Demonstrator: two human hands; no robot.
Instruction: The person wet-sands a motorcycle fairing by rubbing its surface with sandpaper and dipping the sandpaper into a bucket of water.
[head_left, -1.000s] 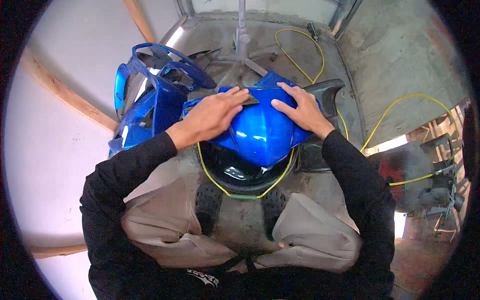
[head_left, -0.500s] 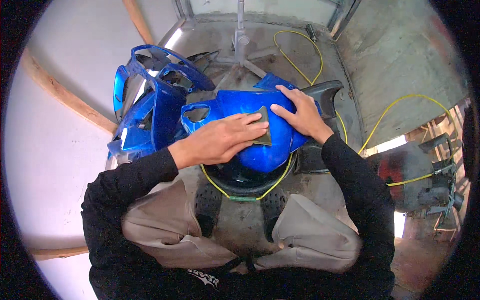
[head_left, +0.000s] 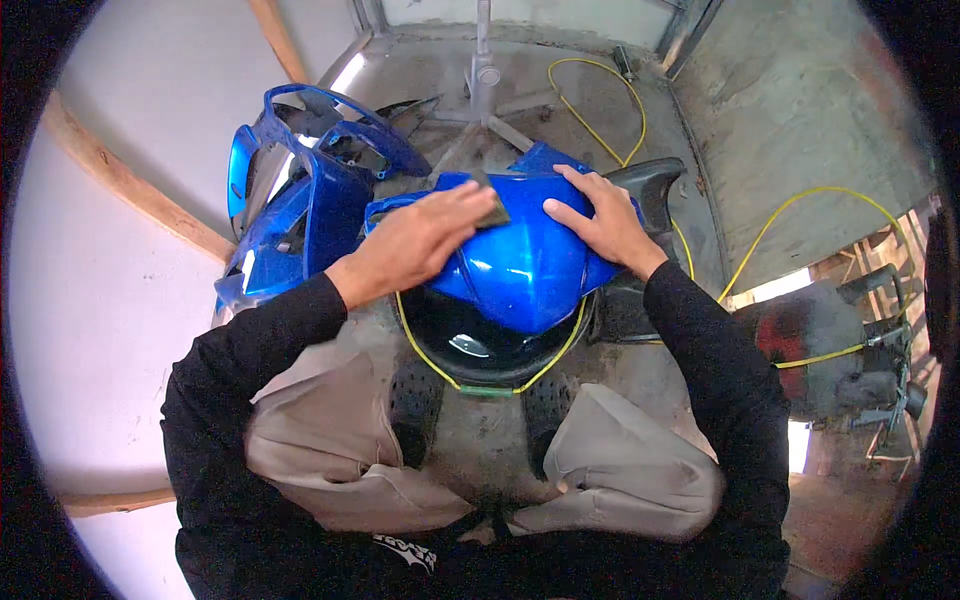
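A glossy blue motorbike body panel (head_left: 530, 255) rests over a black bucket (head_left: 470, 340) between my knees. My left hand (head_left: 425, 235) presses a folded olive-grey piece of sandpaper (head_left: 493, 205) flat onto the panel's upper left part, fingers closed over it. On the panel's right side, my right hand (head_left: 610, 220) grips it, thumb on the front face and fingers over the upper edge. What lies inside the bucket is mostly hidden by the panel.
More blue fairing parts (head_left: 335, 200) stand at the left by the white wall. A metal stand (head_left: 483, 80) rises at the far side. A yellow hose (head_left: 640, 120) curls over the floor toward a compressor-like machine (head_left: 830, 345) at right. Black plastic parts (head_left: 650, 185) lie beside the panel.
My left hand has slid the sandpaper up and to the left across the panel. The panel has tipped slightly, showing more of the bucket. My right hand keeps its place.
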